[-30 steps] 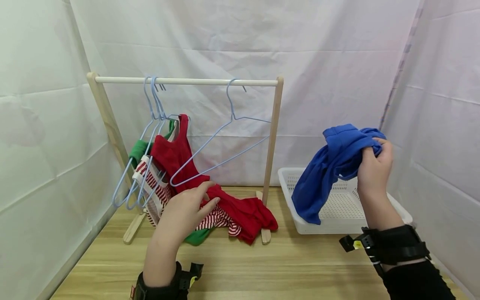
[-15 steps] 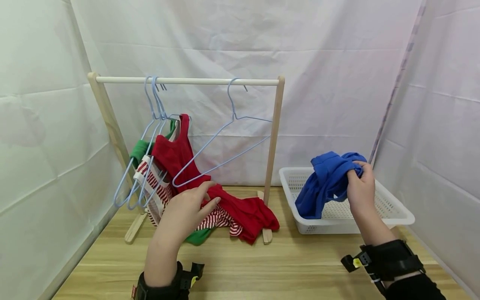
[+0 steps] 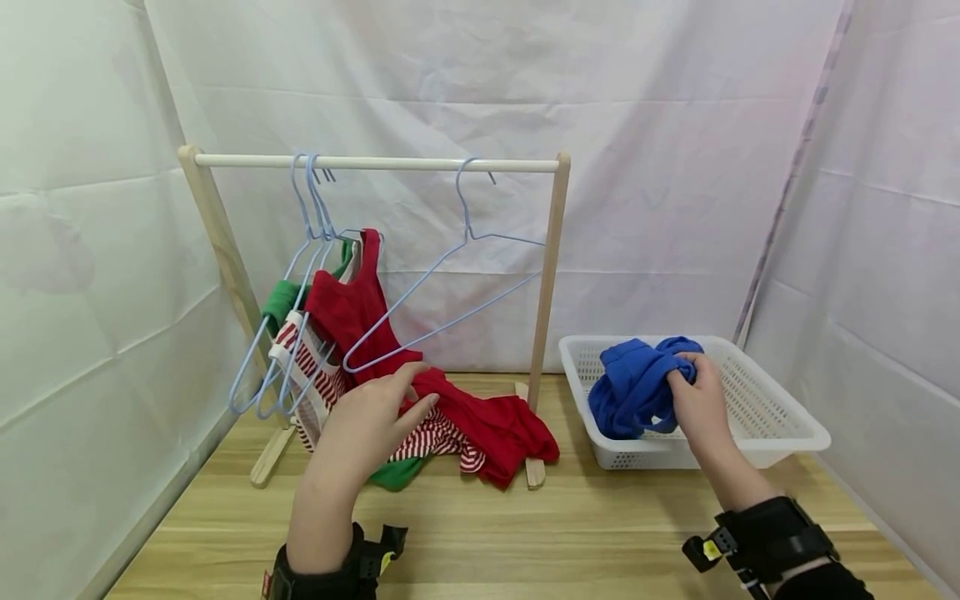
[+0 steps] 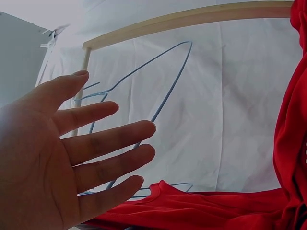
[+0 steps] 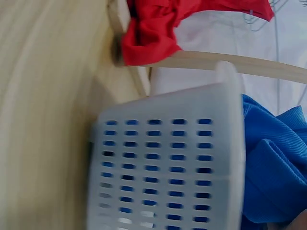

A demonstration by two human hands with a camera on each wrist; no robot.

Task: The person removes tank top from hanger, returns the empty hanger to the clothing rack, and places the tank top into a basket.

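Observation:
My right hand pinches a bunched blue garment, which lies inside the white plastic basket at its left end. In the right wrist view the blue cloth shows beyond the basket's slotted wall; only a sliver of the hand appears there. My left hand hovers in front of the red garment, holding nothing. Its fingers look spread and fairly straight in the left wrist view, near an unloaded blue hanger.
A small clothes rack with a white rail stands at the back left. Several blue hangers crowd its left side, bearing red, green and red-striped clothes. One bare hanger hangs near the right post. White cloth walls surround the wooden table.
My right hand has lowered the blue garment into the basket, moving down and slightly left, and the cloth now lies bunched. The left hand has stayed in place.

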